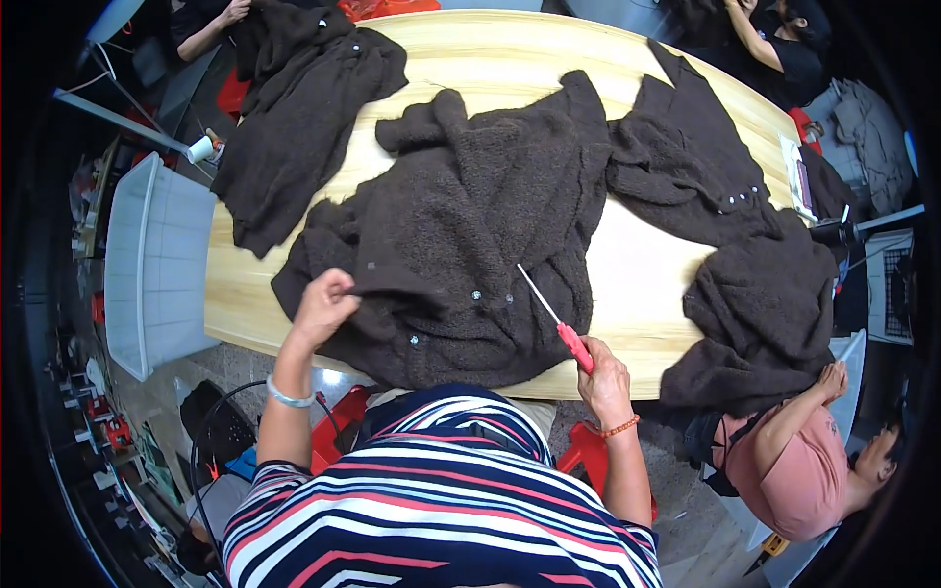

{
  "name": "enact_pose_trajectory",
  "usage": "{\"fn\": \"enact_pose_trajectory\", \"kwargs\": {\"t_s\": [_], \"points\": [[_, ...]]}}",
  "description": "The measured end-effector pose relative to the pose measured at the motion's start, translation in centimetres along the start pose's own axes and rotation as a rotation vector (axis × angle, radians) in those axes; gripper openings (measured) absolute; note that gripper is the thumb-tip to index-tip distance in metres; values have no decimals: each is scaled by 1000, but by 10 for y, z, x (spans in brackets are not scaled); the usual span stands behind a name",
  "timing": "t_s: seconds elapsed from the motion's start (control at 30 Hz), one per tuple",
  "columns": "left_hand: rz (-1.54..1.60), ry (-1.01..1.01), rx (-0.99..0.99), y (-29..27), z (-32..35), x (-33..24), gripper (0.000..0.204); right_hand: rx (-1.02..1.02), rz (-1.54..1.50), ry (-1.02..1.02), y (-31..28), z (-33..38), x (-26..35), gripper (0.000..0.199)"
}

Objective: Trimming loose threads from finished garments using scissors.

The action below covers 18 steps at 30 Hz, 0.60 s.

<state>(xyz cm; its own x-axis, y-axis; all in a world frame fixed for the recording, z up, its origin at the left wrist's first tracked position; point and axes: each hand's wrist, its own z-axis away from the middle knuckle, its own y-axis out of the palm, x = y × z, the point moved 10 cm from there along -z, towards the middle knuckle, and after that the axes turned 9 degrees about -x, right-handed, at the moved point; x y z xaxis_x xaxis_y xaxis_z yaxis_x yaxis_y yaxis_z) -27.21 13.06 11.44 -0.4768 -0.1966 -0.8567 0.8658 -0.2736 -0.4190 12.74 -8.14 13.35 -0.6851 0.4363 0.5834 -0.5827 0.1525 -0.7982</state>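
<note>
A dark brown fuzzy knit cardigan (470, 211) lies spread and rumpled on the wooden table in front of me, with a few shiny round buttons near its lower edge. My left hand (326, 309) is closed on a fold of it at the left, lifting that fold slightly. In my right hand (605, 377), at the table's near edge, is a pair of red-handled scissors (572, 343). Their slim blades look closed and point up and left, over the cardigan's lower right part. How my right fingers sit on the handle is partly hidden.
More dark garments lie at the far left (304, 137), right (686, 157) and near right (765, 314) of the table (637, 265). A white plastic bin (147, 265) stands off the left edge. A person in pink (789, 470) handles the near-right garment; others work across the table.
</note>
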Motion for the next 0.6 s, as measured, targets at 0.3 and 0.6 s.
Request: {"fn": "enact_pose_trajectory", "kwargs": {"t_s": [0.3, 0.6], "points": [[-815, 753, -168, 53, 58, -128, 56, 78, 99, 31, 11, 1, -11, 27], [-797, 1078, 221, 194, 25, -74, 51, 13, 169, -204, 1, 13, 26, 26]]}}
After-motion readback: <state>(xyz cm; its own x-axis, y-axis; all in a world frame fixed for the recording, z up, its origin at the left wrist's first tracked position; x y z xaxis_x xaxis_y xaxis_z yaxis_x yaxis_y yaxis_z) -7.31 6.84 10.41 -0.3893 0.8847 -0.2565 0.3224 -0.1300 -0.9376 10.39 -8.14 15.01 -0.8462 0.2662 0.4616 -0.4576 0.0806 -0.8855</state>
